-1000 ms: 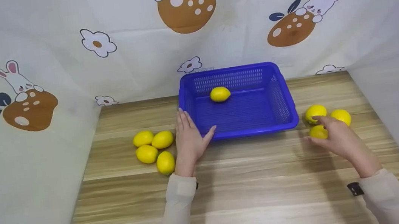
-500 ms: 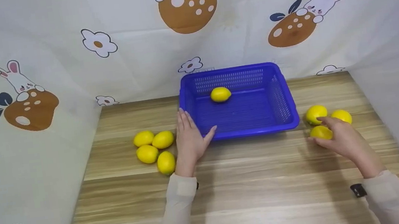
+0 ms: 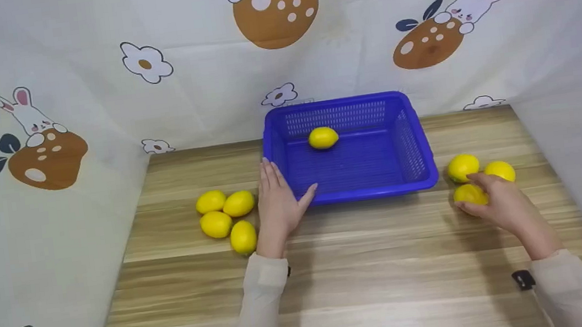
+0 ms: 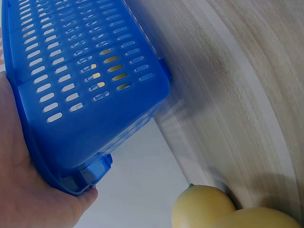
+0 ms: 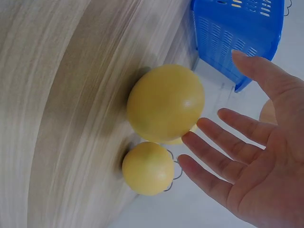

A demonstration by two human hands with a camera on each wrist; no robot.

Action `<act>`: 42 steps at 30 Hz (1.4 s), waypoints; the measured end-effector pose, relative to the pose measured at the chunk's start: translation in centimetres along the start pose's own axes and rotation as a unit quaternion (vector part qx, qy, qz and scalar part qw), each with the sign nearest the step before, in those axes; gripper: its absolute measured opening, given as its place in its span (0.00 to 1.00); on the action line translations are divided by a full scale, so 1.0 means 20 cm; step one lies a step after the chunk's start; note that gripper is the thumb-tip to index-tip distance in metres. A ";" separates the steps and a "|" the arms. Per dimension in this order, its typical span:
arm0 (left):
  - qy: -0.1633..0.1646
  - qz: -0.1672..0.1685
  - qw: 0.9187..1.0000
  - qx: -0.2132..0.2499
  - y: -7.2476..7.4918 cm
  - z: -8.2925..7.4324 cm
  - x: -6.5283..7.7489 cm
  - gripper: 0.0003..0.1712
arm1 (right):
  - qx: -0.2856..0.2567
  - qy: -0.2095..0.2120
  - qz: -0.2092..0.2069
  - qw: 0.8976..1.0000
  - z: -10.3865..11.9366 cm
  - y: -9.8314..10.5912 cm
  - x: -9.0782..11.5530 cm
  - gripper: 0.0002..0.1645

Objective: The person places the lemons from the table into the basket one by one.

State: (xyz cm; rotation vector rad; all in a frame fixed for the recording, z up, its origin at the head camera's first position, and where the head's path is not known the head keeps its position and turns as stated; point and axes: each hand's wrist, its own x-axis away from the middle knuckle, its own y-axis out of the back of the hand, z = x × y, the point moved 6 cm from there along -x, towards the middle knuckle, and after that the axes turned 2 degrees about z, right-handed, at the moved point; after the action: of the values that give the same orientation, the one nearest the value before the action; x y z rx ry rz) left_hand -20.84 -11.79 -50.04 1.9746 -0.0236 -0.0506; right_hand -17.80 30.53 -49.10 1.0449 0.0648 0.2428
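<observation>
In the head view my left hand rests on the front left corner of a blue plastic basket, fingers straight along its left rim and thumb over the front rim. One lemon lies inside at the back. My right hand is over the nearest lemon of a group on the right, covering part of it. The right wrist view shows these fingers spread, with fingertips right at a lemon. Behind that lemon sit another lemon and a third lemon.
Several lemons lie grouped left of the basket, the closest lemon beside my left wrist. The wood-grain table is bounded by a patterned cloth at the back and sides. The basket stands near the back edge.
My right hand has shifted slightly right and toward me, its thumb and fingers coming closer around the near lemon. My left hand stays on the basket.
</observation>
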 end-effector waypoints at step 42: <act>0.005 0.001 1.000 -0.002 -0.01 0.00 -0.01 0.64 | -0.033 -0.006 0.009 0.999 -0.14 -0.12 -0.04 0.44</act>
State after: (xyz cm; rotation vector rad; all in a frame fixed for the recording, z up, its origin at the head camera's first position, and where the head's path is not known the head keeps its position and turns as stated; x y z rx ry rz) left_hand -20.95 -11.79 -50.23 1.9709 -0.0179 -0.0399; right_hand -18.71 31.56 -52.74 0.9825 0.0356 0.2533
